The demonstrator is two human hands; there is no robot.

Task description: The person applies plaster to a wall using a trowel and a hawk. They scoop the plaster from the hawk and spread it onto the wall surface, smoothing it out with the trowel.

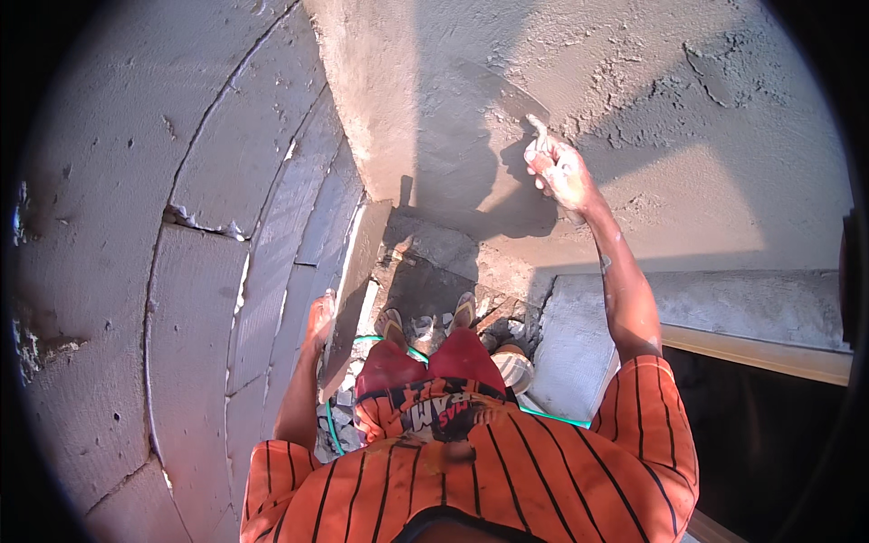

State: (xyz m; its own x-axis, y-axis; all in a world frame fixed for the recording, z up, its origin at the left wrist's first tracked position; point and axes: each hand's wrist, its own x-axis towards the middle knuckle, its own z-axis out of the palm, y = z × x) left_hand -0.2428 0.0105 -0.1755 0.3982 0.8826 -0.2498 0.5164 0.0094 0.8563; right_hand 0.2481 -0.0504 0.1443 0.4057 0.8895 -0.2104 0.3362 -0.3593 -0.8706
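Observation:
My right hand [558, 174] is wrapped around the handle of a plastering trowel [536, 123], its thin blade lying against the wet grey plaster of the wall [625, 54]. Smears of plaster cover the fingers and wrist. Lower and to the left, my left hand [320, 317] grips the edge of a long, narrow board [355, 271] that stands tilted beside the block wall. Part of that hand's fingers is hidden by the board.
A block wall [204, 308] with open joints rises on the left. Rubble and a green hose [332, 430] lie around my sandalled feet. By my right leg sits a round container [513, 369]. A concrete ledge [724, 303] and a dark opening [751, 425] are on the right.

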